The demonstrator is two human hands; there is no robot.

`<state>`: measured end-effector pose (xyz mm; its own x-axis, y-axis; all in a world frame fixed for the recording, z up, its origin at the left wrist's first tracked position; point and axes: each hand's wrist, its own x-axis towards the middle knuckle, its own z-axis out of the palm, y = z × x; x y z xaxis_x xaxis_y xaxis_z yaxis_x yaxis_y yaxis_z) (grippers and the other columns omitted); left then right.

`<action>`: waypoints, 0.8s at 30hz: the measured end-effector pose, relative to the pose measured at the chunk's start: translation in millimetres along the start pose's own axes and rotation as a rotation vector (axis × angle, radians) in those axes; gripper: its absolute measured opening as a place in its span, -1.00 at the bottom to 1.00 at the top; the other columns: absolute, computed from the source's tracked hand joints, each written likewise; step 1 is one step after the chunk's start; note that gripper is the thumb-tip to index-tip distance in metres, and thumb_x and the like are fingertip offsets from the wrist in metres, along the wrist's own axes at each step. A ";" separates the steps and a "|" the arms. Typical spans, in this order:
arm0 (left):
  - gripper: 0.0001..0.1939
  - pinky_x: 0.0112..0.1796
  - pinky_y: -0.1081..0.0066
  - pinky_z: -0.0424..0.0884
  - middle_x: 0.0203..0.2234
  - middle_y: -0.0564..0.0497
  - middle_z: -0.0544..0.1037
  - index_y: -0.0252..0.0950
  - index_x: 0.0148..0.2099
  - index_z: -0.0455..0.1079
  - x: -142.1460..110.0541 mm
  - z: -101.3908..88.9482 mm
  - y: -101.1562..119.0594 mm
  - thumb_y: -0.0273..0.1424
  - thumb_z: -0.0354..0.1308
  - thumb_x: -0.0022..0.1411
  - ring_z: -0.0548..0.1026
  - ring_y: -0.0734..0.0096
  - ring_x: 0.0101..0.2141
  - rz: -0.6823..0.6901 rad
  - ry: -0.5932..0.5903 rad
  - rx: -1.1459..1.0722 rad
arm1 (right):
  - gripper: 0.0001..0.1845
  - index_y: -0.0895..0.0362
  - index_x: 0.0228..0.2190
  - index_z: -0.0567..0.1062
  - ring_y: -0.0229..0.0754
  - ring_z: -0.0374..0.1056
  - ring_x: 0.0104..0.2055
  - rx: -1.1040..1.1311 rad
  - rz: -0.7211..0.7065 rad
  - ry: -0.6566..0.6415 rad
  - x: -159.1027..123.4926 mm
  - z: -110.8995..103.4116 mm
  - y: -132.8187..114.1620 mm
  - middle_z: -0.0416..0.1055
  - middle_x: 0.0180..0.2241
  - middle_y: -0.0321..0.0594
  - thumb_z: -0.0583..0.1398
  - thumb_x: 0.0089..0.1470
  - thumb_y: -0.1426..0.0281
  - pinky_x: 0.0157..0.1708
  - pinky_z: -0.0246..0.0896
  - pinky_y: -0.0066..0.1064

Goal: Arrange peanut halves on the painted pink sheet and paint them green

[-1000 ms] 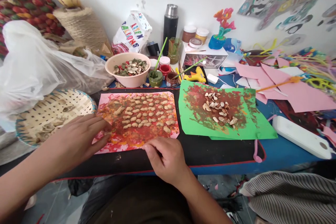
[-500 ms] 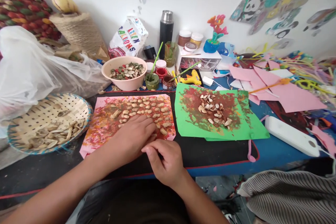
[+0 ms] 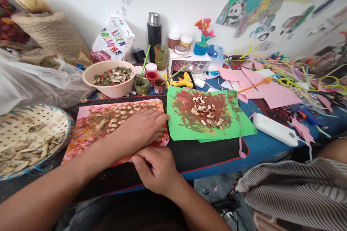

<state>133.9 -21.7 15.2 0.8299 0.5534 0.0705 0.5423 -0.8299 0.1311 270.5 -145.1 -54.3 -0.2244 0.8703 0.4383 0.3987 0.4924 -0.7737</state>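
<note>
Two hands at lower centre: our left hand (image 3: 145,127) reaches over peanuts (image 3: 102,123) on the pink sheet (image 3: 74,145), our right hand (image 3: 158,168) curls narrow at its near edge; can't tell if either holds anything. Peanuts look light, brittle, so we'd pinch mid-shell, no squeezing. Peach bowl (image 3: 110,90), upper left, has painted shells (image 3: 115,76); woven basket (image 3: 55,115), lower left, has plain shells (image 3: 25,154).

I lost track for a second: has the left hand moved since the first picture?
Yes. The left hand has moved rightward across the paint-smeared pink sheet, from its left side to its right.
</note>
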 end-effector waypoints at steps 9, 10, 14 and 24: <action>-0.77 -0.19 0.11 0.45 -0.22 -0.13 0.71 -0.25 0.15 0.51 63.5 1.8 26.0 -0.59 0.07 0.68 0.69 -0.02 -0.18 0.122 -0.078 0.208 | -0.61 0.05 -0.12 0.77 -0.10 0.78 -0.29 0.056 -0.017 0.004 0.1 -1.2 0.0 0.86 -0.26 -0.18 0.21 0.72 0.21 -0.14 0.63 -0.36; -0.76 -0.22 0.12 0.44 -0.24 -0.13 0.72 -0.25 0.14 0.52 70.3 1.5 29.5 -0.59 0.06 0.68 0.70 -0.01 -0.20 0.114 -0.080 0.202 | -0.62 0.05 -0.12 0.77 -0.09 0.79 -0.27 0.067 -0.014 0.002 -0.2 -1.6 0.2 0.87 -0.25 -0.18 0.22 0.72 0.21 -0.13 0.64 -0.36; -0.75 -0.18 0.12 0.47 -0.21 -0.20 0.76 -0.31 0.18 0.54 93.3 -0.6 42.4 -0.56 0.04 0.72 0.75 -0.02 -0.14 0.079 -0.119 0.180 | -0.62 0.04 -0.12 0.78 -0.08 0.83 -0.23 0.119 -0.013 0.020 -0.7 -4.4 -0.5 0.89 -0.23 -0.18 0.22 0.73 0.23 -0.15 0.63 -0.37; -0.62 0.25 0.08 0.58 0.19 -0.23 0.77 -0.25 0.43 0.48 -3.8 -23.4 4.3 -0.27 0.29 0.72 0.71 -0.02 0.22 -0.116 0.045 -0.054 | -0.59 0.04 -0.23 0.73 -0.09 0.73 -0.39 0.080 -0.041 0.057 3.8 -9.8 -6.3 0.80 -0.37 -0.19 0.21 0.71 0.29 -0.30 0.49 -0.37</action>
<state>130.1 -25.7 38.6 0.7545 0.6493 0.0958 0.6257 -0.7557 0.1935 275.8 -144.9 -43.2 -0.1871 0.8490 0.4942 0.3173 0.5284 -0.7875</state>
